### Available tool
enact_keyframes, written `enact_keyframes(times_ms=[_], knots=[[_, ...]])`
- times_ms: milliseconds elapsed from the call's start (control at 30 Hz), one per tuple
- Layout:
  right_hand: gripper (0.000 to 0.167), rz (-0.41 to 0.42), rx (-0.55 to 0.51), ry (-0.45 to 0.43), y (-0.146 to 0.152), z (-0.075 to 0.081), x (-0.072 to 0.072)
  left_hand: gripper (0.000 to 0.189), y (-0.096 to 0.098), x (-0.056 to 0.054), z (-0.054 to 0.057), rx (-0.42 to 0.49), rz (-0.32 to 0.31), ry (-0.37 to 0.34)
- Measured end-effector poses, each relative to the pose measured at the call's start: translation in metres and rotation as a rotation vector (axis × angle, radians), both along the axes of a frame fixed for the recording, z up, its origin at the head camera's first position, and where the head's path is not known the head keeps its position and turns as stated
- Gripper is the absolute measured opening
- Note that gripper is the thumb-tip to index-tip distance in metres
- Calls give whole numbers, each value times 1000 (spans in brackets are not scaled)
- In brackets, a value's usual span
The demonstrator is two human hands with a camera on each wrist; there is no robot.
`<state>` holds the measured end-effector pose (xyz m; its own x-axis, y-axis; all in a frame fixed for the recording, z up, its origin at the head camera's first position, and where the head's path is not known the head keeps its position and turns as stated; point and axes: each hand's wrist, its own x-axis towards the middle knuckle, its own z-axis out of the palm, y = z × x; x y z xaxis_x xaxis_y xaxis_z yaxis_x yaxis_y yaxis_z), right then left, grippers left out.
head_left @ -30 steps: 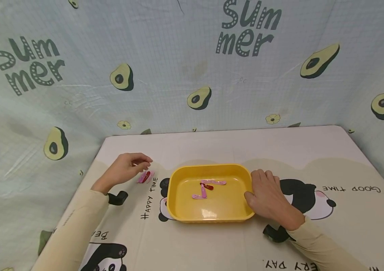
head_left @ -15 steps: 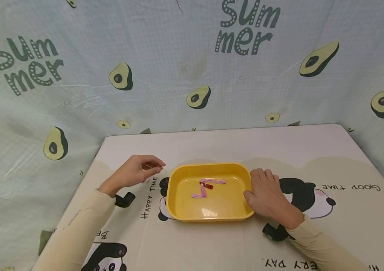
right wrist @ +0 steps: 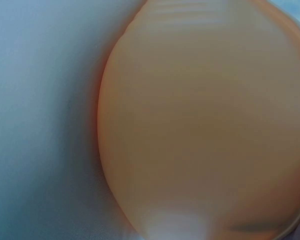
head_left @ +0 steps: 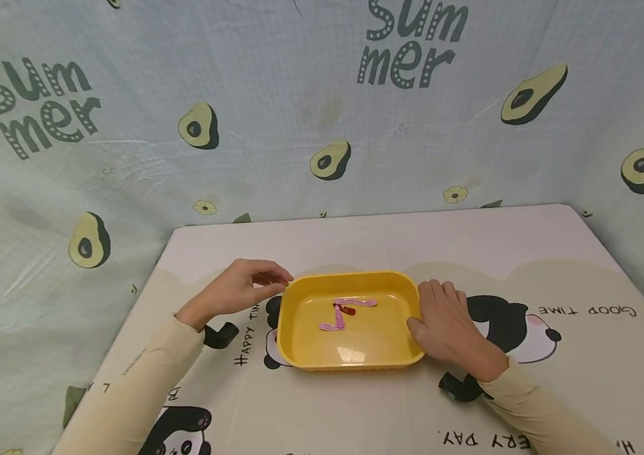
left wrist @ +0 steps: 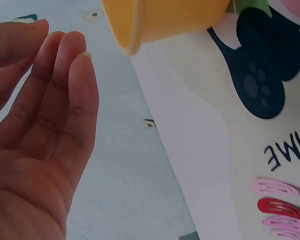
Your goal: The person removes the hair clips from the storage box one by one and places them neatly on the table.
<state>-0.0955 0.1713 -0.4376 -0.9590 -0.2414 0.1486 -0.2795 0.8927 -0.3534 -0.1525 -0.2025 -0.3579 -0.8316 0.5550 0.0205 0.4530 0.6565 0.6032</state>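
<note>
A shallow yellow tray (head_left: 350,354) stands on the table in the head view. On its floor lie several pink hair clips (head_left: 333,327) and a dark red hair clip (head_left: 347,310). My right hand (head_left: 449,325) grips the tray's right side, thumb at the rim. At the far left corner hovers my left hand (head_left: 244,287), its fingertips right by the rim. In the left wrist view its fingers (left wrist: 82,100) are gently bent with nothing between them, beside the tray's wall (left wrist: 180,20). A blurred orange-brown surface fills most of the right wrist view.
Loose hair clips lie in a row on the table in the left wrist view, including a red hair clip (left wrist: 280,207) and a light pink hair clip (left wrist: 275,186). The tablecloth (head_left: 356,411) has panda prints. A curtain (head_left: 276,95) with avocado prints hangs behind.
My left hand has moved right, from above the loose hair clips to the tray's left corner. My right hand stays on the tray, and the clips inside lie as before.
</note>
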Motion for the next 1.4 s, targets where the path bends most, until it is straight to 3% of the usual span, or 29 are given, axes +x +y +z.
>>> enact_keyframes(times_ms=[900,1400], knots=[[27,0,-8,-7,0,0,0,26,46,1,-1,50,-153,-91],[25,-2,-9,13,3,-4,-3,28,69,-7,-13,90,-244,-103]])
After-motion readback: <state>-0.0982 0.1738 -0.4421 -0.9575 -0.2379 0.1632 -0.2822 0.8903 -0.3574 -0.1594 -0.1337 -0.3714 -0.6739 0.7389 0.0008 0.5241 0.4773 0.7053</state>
